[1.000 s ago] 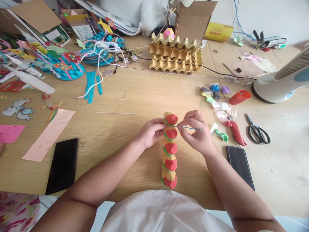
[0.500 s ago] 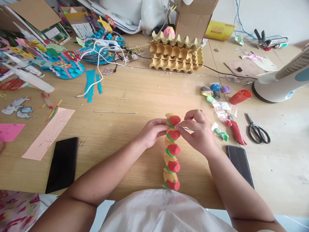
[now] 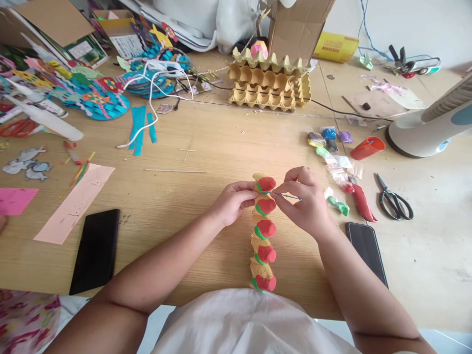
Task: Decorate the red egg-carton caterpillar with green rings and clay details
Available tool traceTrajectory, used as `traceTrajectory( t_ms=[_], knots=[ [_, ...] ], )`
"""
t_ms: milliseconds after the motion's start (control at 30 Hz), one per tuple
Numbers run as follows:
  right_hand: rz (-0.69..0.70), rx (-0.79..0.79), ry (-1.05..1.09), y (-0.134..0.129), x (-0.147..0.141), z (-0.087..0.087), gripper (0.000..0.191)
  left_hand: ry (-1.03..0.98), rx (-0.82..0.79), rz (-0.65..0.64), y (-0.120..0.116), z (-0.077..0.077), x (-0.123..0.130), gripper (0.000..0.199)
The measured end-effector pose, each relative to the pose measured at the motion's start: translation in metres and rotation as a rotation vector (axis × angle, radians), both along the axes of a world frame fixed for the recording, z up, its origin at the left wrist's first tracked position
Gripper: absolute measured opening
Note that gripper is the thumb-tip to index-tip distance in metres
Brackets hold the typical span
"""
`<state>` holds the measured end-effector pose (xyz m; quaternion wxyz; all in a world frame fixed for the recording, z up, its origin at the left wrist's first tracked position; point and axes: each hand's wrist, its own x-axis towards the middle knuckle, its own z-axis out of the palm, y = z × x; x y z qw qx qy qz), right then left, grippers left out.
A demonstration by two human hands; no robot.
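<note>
An egg-carton strip (image 3: pixel 261 241) runs toward my body, its several cups coloured with red and green patches that look like clay. My left hand (image 3: pixel 236 200) pinches the strip's left edge near the far end, between the first two cups. In my right hand (image 3: pixel 303 199) a thin bluish stick (image 3: pixel 291 196) is pinched between thumb and fingers. Its tip meets the green patch below the farthest red patch. Just what the tip does there is too small to tell.
Scissors (image 3: pixel 394 199), a red-handled cutter (image 3: pixel 363 199), bagged clay (image 3: pixel 329 133) and a red cup (image 3: pixel 368 147) lie right. Phones (image 3: pixel 95 250) (image 3: pixel 367 251) flank my arms. Egg cartons (image 3: pixel 263 83) stand behind; a fan-like device (image 3: pixel 416 132) is at far right. Another person's hand (image 3: pixel 3 223) shows at left.
My right hand has shifted slightly to the right with the stick. My left hand stays on the strip in nearly the same place.
</note>
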<state>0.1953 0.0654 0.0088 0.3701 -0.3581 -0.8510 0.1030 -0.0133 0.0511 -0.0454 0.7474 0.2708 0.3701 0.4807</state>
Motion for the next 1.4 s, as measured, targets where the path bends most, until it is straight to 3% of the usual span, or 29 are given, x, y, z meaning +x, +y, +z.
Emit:
traceTrajectory(
  t_ms=[300, 600, 867, 1067, 1400],
  knots=[
    [-0.01, -0.056, 0.028, 0.0008, -0.0018, -0.0024, 0.006, 0.013, 0.003, -0.002, -0.0004, 0.0007, 0.0002, 0.021],
    [-0.084, 0.061, 0.005, 0.001, -0.0041, -0.0062, 0.01, 0.016, 0.022, -0.018, -0.001, -0.0005, -0.0005, 0.021],
    [-0.1, 0.017, 0.025, -0.0018, -0.0071, -0.0064, 0.009, 0.039, 0.022, -0.022, -0.0014, 0.0011, -0.0003, 0.023],
    [-0.028, -0.076, 0.062, -0.0047, -0.0083, -0.0008, 0.008, 0.041, 0.009, -0.022, -0.0012, 0.0015, 0.0007, 0.022],
    [-0.103, -0.025, 0.023, -0.0034, -0.0085, -0.0047, 0.008, 0.06, 0.01, -0.015, -0.002, 0.0023, 0.0006, 0.026]
  ],
)
